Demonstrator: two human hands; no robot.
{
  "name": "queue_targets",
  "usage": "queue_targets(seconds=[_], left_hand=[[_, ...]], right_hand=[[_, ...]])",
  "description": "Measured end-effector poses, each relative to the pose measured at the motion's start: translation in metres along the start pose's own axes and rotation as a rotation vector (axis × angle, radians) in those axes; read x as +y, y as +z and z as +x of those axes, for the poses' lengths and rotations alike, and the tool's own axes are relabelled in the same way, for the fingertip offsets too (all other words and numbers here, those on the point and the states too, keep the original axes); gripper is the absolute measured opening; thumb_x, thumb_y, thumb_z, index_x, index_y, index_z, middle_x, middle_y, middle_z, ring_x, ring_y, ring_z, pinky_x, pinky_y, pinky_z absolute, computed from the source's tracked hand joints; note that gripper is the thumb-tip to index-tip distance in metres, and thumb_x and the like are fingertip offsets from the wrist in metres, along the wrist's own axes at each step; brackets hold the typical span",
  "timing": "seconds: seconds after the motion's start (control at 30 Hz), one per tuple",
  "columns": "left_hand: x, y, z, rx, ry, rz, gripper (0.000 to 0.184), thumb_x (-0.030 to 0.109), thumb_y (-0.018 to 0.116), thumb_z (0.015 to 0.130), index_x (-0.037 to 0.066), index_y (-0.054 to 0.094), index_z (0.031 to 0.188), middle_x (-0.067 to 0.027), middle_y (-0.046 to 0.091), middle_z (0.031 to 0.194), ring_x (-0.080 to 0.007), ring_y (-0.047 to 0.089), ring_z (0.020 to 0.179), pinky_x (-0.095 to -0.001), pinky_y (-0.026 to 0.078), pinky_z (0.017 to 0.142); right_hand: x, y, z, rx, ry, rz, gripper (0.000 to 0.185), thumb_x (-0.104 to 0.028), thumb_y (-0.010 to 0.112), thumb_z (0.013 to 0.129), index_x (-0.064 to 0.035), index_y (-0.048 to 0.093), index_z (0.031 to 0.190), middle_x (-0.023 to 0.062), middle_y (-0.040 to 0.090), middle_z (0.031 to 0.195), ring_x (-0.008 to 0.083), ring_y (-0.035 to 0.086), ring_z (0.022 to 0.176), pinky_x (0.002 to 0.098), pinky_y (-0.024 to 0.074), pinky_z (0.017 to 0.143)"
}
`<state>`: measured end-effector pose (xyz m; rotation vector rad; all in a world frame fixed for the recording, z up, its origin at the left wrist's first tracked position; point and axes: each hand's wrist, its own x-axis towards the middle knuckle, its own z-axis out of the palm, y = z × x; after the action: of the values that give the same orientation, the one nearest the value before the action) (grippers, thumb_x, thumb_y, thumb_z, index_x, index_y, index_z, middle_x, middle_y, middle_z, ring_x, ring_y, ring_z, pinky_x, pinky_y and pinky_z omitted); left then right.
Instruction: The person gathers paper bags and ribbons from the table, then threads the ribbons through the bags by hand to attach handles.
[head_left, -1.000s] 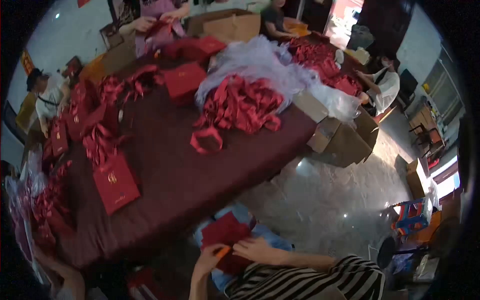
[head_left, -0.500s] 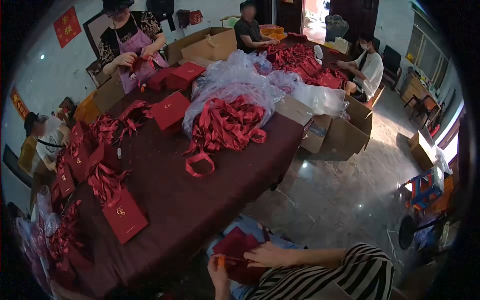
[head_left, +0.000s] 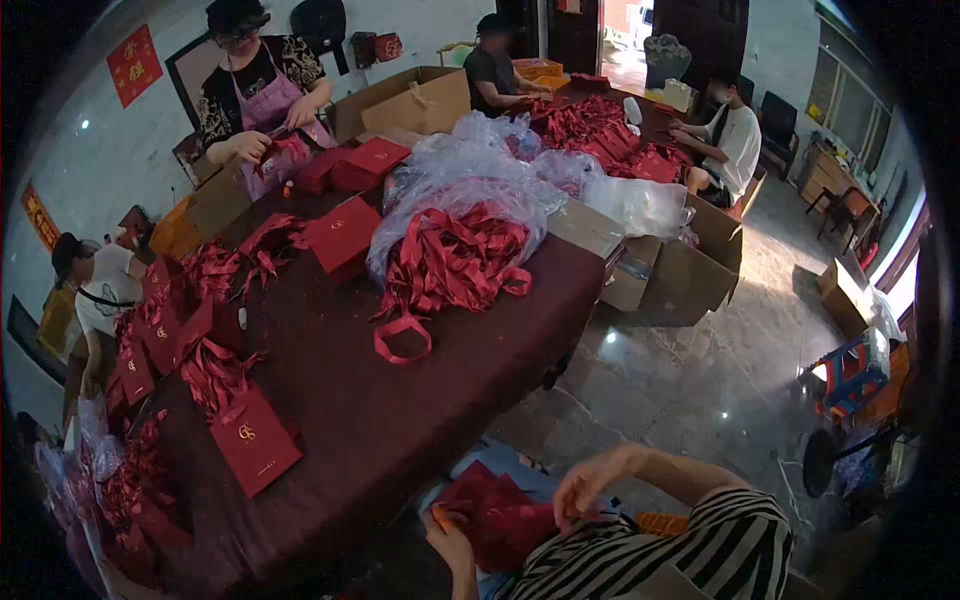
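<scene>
Pinches the red piece (head_left: 490,500) with the left hand's (head_left: 450,540) fingers, beside the table's (head_left: 400,400) near edge; crooks the right hand (head_left: 592,486) just beside it, fingers loosely parted, cannot tell if gripping. Seems midway on this, with a printed red bag (head_left: 256,442) on the table apparently done, a ribbon heap (head_left: 455,260) there apparently remaining.

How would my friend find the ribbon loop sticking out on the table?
Find the big maroon-covered table. On it, red ribbons spill from clear plastic. At the pile's near edge, the ribbon loop juts out, open like a ring, unlike its tangled neighbours.
</scene>
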<state>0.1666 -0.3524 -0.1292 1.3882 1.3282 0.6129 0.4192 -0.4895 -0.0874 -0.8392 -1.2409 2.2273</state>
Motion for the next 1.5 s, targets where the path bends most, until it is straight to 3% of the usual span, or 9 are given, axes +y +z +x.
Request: queue_targets(seconds=[0.1,0.17,0.3,0.37,0.57,0.83,1.07,1.23,1.5], left_hand=[[0.019,-0.003,-0.011,-0.027,0.121,-0.097,0.024,0.016,0.046,0.098,-0.003,0.048,0.112,-0.0118,0.065,0.076,-0.0198,0.061,0.070,-0.0308,0.047,0.066],[0.001,-0.008,-0.012,-0.157,0.088,0.252,0.038,0.017,0.056,0.092,-0.002,0.045,0.124,-0.0123,0.067,0.086,-0.0257,0.062,0.076,-0.0351,0.048,0.075],[-0.015,-0.012,-0.019,-0.214,0.162,0.268,0.047,0.015,0.065,0.084,0.003,0.050,0.128,-0.0114,0.066,0.091,-0.0310,0.062,0.082,-0.0391,0.047,0.081],[-0.022,-0.017,-0.017,-0.264,0.587,0.583,0.041,0.012,0.066,0.080,0.009,0.060,0.120,-0.0091,0.065,0.096,-0.0316,0.057,0.093,-0.0426,0.043,0.086],[0.022,-0.028,-0.038,-0.272,0.802,0.886,0.036,0.014,0.069,0.078,0.015,0.065,0.114,-0.0065,0.054,0.088,-0.0288,0.045,0.093,-0.0453,0.032,0.089],[0.006,-0.035,-0.043,-0.265,0.591,0.876,0.038,0.019,0.069,0.079,0.014,0.064,0.116,-0.0060,0.059,0.095,-0.0269,0.047,0.094,-0.0417,0.034,0.083],[0.015,-0.047,-0.039,-0.335,0.732,0.951,0.045,0.011,0.067,0.077,0.020,0.063,0.120,-0.0028,0.062,0.090,-0.0241,0.050,0.092,-0.0386,0.036,0.078],[0.012,-0.048,-0.036,-0.346,0.655,0.821,0.047,0.010,0.068,0.075,0.021,0.063,0.120,-0.0027,0.062,0.085,-0.0233,0.050,0.092,-0.0382,0.036,0.077],[-0.001,-0.064,-0.030,-0.317,0.556,0.710,0.042,0.019,0.072,0.072,0.019,0.066,0.113,-0.0009,0.067,0.095,-0.0236,0.051,0.096,-0.0394,0.033,0.083]], right_hand=[[-0.005,0.006,-0.013,0.031,-0.338,0.213,0.051,-0.038,0.058,0.092,-0.0077,0.050,0.131,0.0110,0.058,0.124,0.0170,0.057,0.108,0.0262,0.0487,0.059],[0.008,0.007,-0.019,0.189,-0.511,0.447,0.064,-0.036,0.067,0.086,0.0057,0.045,0.129,0.0223,0.055,0.124,0.0304,0.052,0.118,0.0244,0.0520,0.068],[0.008,0.006,-0.033,0.247,-0.590,0.500,0.053,-0.031,0.058,0.092,-0.0004,0.044,0.133,0.0198,0.053,0.127,0.0298,0.049,0.124,0.0262,0.0515,0.065],[-0.006,0.014,-0.040,0.397,-0.591,0.516,0.046,-0.027,0.057,0.094,-0.0027,0.046,0.131,0.0158,0.055,0.127,0.0250,0.049,0.124,0.0254,0.0513,0.068],[0.032,-0.007,-0.046,0.817,-0.480,0.518,0.021,-0.025,0.051,0.098,-0.0088,0.060,0.109,0.0035,0.060,0.115,0.0113,0.056,0.100,0.0222,0.0458,0.072],[-0.007,0.020,-0.036,1.110,-0.419,0.457,0.020,-0.023,0.052,0.097,-0.0065,0.062,0.102,0.0016,0.060,0.103,0.0091,0.052,0.086,0.0251,0.0433,0.072],[-0.055,0.047,-0.012,0.822,-0.285,0.132,0.019,-0.020,0.051,0.096,-0.0028,0.060,0.097,0.0028,0.060,0.076,0.0102,0.057,0.069,0.0221,0.0394,0.057],[-0.044,0.060,0.056,0.761,-0.325,-0.601,0.024,-0.026,0.052,0.096,-0.0028,0.059,0.093,0.0103,0.058,0.067,0.0166,0.055,0.055,0.0328,0.0426,0.056],[0.036,0.057,0.140,0.883,-0.297,-1.262,0.014,-0.022,0.058,0.089,-0.0081,0.058,0.088,0.0077,0.059,0.074,0.0242,0.061,0.066,0.0363,0.0483,0.053]])
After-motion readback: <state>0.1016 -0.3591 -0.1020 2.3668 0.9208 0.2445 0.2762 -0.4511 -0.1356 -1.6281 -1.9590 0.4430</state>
